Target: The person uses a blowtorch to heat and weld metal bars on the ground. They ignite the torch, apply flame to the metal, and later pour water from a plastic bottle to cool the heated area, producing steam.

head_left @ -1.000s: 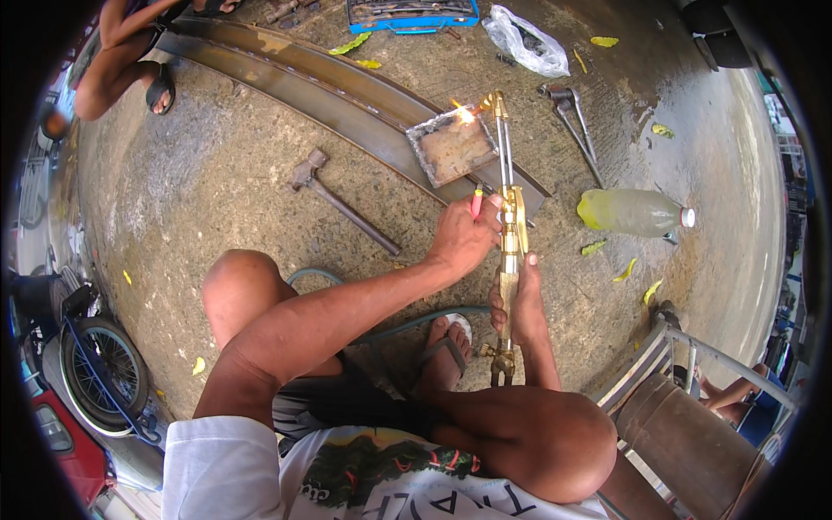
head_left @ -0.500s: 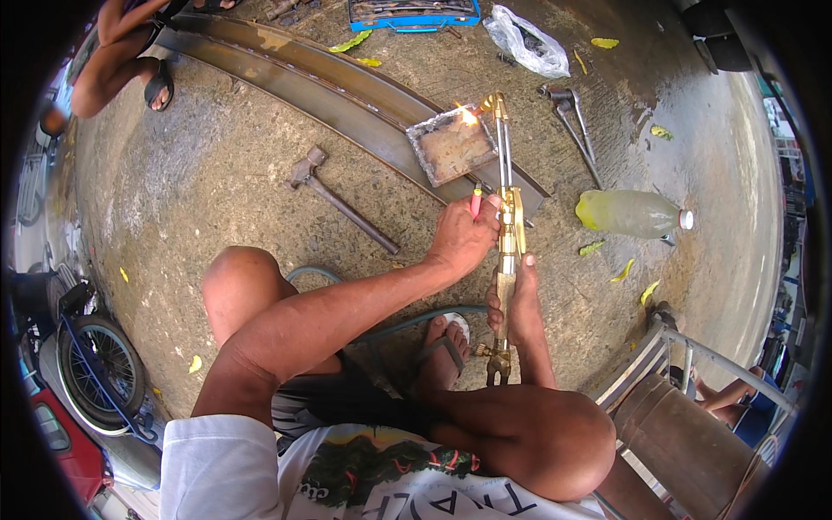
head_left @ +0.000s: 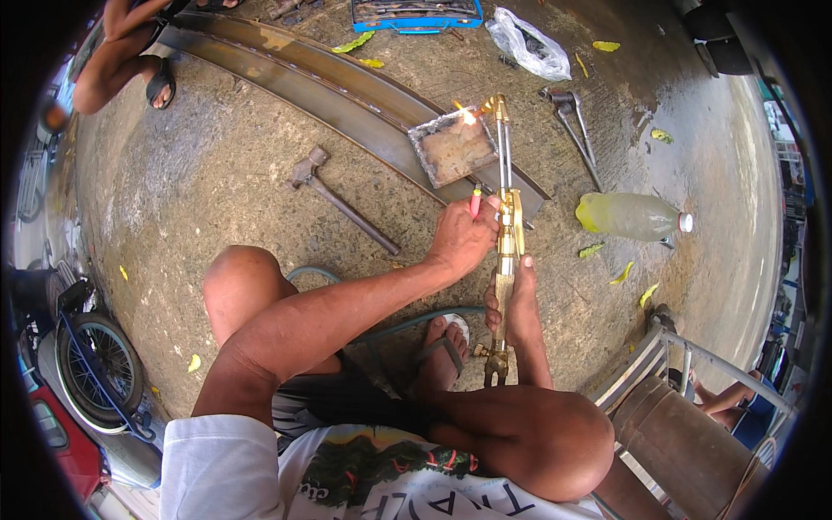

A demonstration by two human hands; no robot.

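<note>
A brass cutting torch (head_left: 504,251) stands out ahead of me, its bent nozzle toward the far side. My right hand (head_left: 520,305) is wrapped round its handle, below the brass lever. From the left, my left hand (head_left: 465,232) reaches across, fingers closed round a small pink lighter (head_left: 476,201) with a yellow top. Its fingertips touch the torch near the valve. An orange flame (head_left: 466,114) burns at the nozzle, over the far edge of a rough-edged square metal plate (head_left: 452,149). That plate rests on long steel beams (head_left: 347,104).
A hammer (head_left: 347,204) lies left of the plate. To the right are a bottle of yellowish liquid (head_left: 637,216) and a metal tool (head_left: 572,126). A blue toolbox (head_left: 416,16) and plastic bag (head_left: 529,43) lie beyond. Another person's foot (head_left: 159,87) is far left; a hose (head_left: 390,326) runs by my foot.
The flame looks slightly narrower and more streaked. Both hands keep their places on the torch and lighter.
</note>
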